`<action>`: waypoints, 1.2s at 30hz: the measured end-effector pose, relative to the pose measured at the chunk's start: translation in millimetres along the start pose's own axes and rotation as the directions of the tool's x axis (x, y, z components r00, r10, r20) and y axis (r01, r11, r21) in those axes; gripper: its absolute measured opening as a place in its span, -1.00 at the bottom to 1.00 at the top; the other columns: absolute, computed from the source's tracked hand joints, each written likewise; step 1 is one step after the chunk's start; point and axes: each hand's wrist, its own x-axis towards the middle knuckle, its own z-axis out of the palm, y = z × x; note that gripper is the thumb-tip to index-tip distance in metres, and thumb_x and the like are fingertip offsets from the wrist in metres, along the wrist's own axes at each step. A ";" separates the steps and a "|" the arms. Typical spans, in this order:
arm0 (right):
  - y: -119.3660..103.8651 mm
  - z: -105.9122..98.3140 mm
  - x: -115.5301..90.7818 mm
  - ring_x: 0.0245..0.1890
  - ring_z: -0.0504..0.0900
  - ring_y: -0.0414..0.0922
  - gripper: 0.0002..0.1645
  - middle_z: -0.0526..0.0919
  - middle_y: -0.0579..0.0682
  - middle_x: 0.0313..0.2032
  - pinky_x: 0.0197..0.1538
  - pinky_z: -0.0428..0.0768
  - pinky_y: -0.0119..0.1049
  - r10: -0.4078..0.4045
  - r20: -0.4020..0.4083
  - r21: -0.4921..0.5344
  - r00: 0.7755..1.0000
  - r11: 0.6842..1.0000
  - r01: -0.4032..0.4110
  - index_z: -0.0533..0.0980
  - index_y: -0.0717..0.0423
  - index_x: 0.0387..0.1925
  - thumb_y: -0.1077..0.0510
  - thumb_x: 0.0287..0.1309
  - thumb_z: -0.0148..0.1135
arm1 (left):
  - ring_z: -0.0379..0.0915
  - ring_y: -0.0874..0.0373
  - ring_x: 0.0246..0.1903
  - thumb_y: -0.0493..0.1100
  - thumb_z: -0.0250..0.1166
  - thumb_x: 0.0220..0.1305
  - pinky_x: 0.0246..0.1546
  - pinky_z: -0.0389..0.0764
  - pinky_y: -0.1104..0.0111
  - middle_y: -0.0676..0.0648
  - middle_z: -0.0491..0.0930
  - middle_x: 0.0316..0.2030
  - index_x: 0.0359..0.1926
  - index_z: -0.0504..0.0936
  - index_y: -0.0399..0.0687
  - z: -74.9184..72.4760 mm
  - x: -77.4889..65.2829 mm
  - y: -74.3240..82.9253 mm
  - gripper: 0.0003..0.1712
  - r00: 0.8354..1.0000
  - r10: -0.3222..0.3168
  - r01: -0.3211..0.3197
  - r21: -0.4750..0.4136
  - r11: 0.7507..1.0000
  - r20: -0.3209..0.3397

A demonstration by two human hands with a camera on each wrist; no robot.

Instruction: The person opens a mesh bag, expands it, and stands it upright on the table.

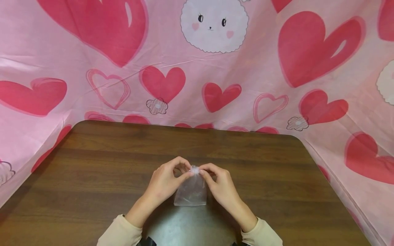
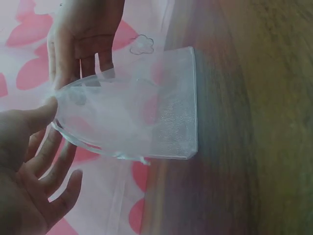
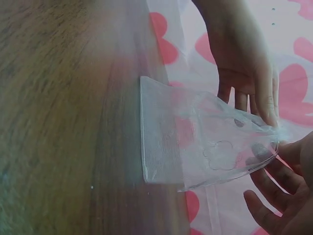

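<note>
A small sheer white organza drawstring pouch [image 1: 191, 195] hangs upright over the middle of the table, its top gathered into a ruffled neck. My left hand [image 1: 164, 181] pinches the left side of that neck between thumb and fingers. From the other side, my right hand [image 1: 223, 186] pinches it the same way, the two sets of fingertips close together. In the left wrist view, the pouch [image 2: 171, 110] widens from the neck to a straight hem, with a thin ribbon along its edge. The background shows through the pouch [image 3: 164, 134] in the right wrist view.
A dark wood-grain table [image 1: 101, 164] with rounded far corners lies under the hands. Behind it and along both sides hangs a pink cloth [image 1: 191, 73] printed with red hearts. Light-coloured sleeves [image 1: 121, 232] cover the forearms.
</note>
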 end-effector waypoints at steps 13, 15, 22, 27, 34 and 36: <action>0.9 -0.2 -4.7 -0.40 0.63 -0.23 -0.96 0.72 -0.18 -0.38 -0.29 0.59 -0.31 -0.038 -0.092 0.023 0.995 0.999 0.041 0.69 0.06 -0.32 0.25 0.17 0.39 | 0.55 0.31 -0.28 -0.11 0.45 0.19 -0.21 0.53 0.32 0.25 0.67 -0.35 -0.30 0.69 0.09 -0.2 -0.1 4.9 -0.91 0.998 -0.014 0.024 -0.163 0.986 0.059; 0.8 -0.1 -5.0 -0.42 0.62 -0.24 -0.98 0.72 -0.18 -0.39 -0.31 0.59 -0.32 -0.063 -0.104 0.020 0.993 0.998 0.066 0.69 0.09 -0.33 0.24 0.18 0.39 | 0.55 0.30 -0.28 -0.10 0.44 0.20 -0.20 0.52 0.32 0.25 0.67 -0.35 -0.30 0.70 0.08 -0.2 -0.5 5.6 -0.92 0.998 -0.027 0.037 -0.177 0.983 0.057; 0.9 2.3 -5.7 -0.44 0.61 -0.25 -0.96 0.73 -0.13 -0.41 -0.38 0.59 -0.18 -0.140 -0.149 0.012 0.979 0.990 0.143 0.67 0.13 -0.37 0.23 0.18 0.39 | 0.56 0.18 -0.34 -0.21 0.39 0.25 -0.30 0.54 0.37 0.02 0.68 -0.33 -0.30 0.68 -0.09 4.2 -2.0 4.5 -0.94 0.995 -0.075 0.095 -0.350 0.932 0.070; 0.8 1.0 -4.9 -0.43 0.62 -0.23 -0.90 0.72 -0.15 -0.40 -0.38 0.60 -0.21 -0.173 -0.173 -0.001 0.969 0.984 0.176 0.67 0.09 -0.37 0.33 0.12 0.40 | 0.54 0.17 -0.33 -0.25 0.38 0.26 -0.27 0.53 0.37 -0.02 0.65 -0.36 -0.32 0.64 -0.13 6.3 -2.8 5.0 -0.93 0.996 -0.074 0.088 -0.387 0.918 0.050; 0.5 0.1 -4.6 -0.41 0.62 -0.23 -0.91 0.72 -0.11 -0.39 -0.33 0.60 -0.26 -0.182 -0.165 -0.010 0.969 0.983 0.183 0.66 0.09 -0.35 0.32 0.13 0.40 | 0.48 0.20 -0.48 -0.26 0.37 0.27 -0.45 0.50 0.38 0.11 0.63 -0.40 -0.35 0.59 0.05 3.6 -4.8 7.9 -0.87 0.998 -0.068 0.069 -0.264 0.962 0.013; 0.8 0.4 -4.1 -0.41 0.63 -0.23 -0.90 0.72 -0.12 -0.39 -0.32 0.60 -0.26 -0.192 -0.169 -0.014 0.967 0.981 0.192 0.65 0.09 -0.35 0.33 0.12 0.40 | 0.48 0.22 -0.48 -0.27 0.38 0.25 -0.43 0.50 0.38 0.13 0.62 -0.42 -0.35 0.58 0.06 3.0 -5.0 7.5 -0.85 0.998 -0.061 0.058 -0.239 0.969 -0.004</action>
